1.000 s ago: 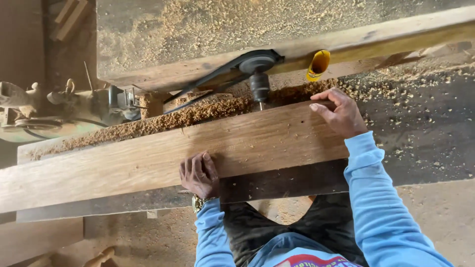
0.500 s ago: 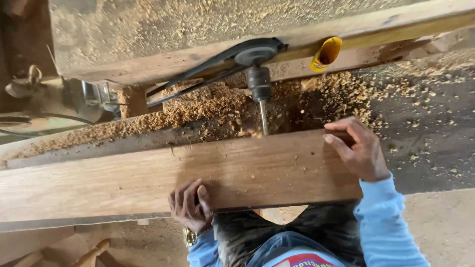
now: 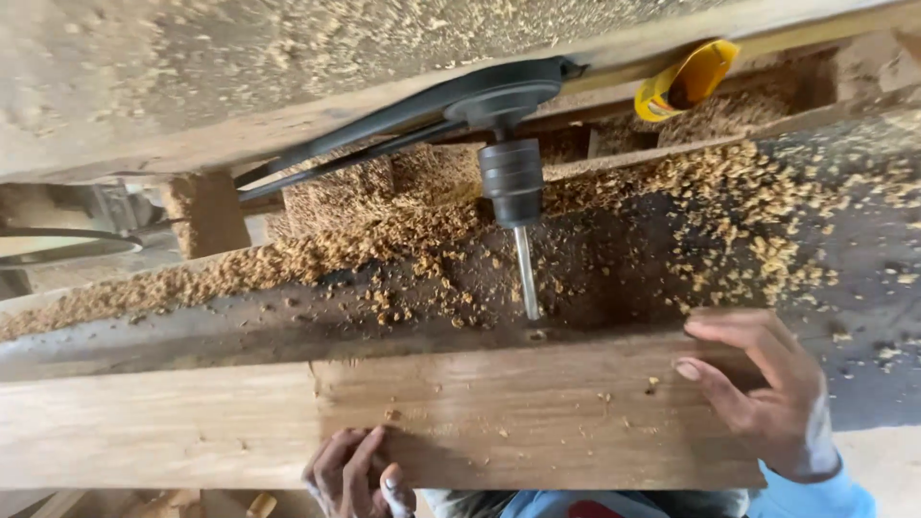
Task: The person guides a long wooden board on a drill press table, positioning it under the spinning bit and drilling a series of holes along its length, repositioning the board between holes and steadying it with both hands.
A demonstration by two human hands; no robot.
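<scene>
Hands come first. The right hand grips the far right end of the long wooden plank, with its fingers curled over the back edge and its thumb lying on the top face. The left hand holds the near edge of the same plank from below, fingers bent up onto the wood. Both hands are closed on the plank, so nothing is let go.

The plank lies flat across the dark machine table, long side running left to right, close to the person's body. Just past its back edge sticks out a thin metal drill bit, held in a round black chuck. The bit's tip sits right at the plank's back edge; I cannot tell if it touches. A black belt runs off to the left from the wheel above the chuck. Heaps of sawdust lie behind the bit. A yellow cup-like thing sits up at the back.

This looks like the lining-up step for boring a hole. The next move calls for a steady, straight hold, with the fingers kept away from the bit.
</scene>
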